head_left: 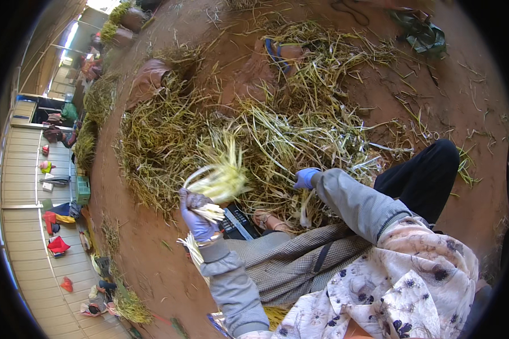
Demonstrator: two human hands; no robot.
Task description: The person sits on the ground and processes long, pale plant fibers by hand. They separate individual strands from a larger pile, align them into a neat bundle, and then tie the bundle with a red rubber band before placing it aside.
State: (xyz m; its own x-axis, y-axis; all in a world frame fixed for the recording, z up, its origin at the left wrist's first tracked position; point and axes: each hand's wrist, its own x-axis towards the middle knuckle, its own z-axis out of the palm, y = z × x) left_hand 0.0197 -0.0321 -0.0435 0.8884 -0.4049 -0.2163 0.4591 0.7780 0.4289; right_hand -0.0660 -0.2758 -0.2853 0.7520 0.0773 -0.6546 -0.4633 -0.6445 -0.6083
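A large heap of green and straw-coloured stalks (164,144) spreads over reddish-brown ground in front of a seated person. The two hands are well apart. The left hand (199,219), in a stained purple glove, is closed around a bundle of pale stalks (223,182) at the heap's near edge; the leafy end is blurred and the cut ends poke out by the fingers. The right hand (305,178), also in a purple glove, reaches over the heap's near right part, its fingers partly hidden, so I cannot tell whether it grips anything. Beside the heap's near edge sit a black box (234,221) with a grey band, its small markings too tiny to read, and a sandalled foot (272,220). Beyond the heap's far right lies a dark green bag (423,35); well left of the heap are a green crate (82,191) and a pale wall (18,186).
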